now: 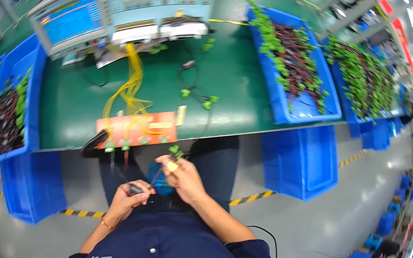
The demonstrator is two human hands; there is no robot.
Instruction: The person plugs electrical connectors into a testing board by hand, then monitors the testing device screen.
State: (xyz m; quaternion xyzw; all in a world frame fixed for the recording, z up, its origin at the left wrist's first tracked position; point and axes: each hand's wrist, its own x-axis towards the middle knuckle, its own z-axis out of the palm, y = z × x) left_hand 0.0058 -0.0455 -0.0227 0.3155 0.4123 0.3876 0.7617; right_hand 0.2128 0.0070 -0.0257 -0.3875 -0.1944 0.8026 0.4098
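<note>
Just beyond my body, my left hand [131, 199] is closed around a dark, slim plug-like piece [135, 189] of a cable. My right hand [185, 179], a little higher and to the right, pinches the end of the same dark cable [156, 178], where green connectors [176, 151] stick out past the fingertips. Some yellow shows at those fingers; I cannot make out what it is. In front of both hands an orange board [137, 128] lies at the table's near edge, with yellow wires running from it and green connectors along its front.
A bench tester [129, 0] with a blue screen stands at the back left of the green table [235, 85]. Blue bins of green-ended cables flank it: a left bin [32, 101], a right bin [285, 112] and a farther one [351, 119]. A loose cable [194, 92] lies mid-table. Another blue bin [301, 163] sits below.
</note>
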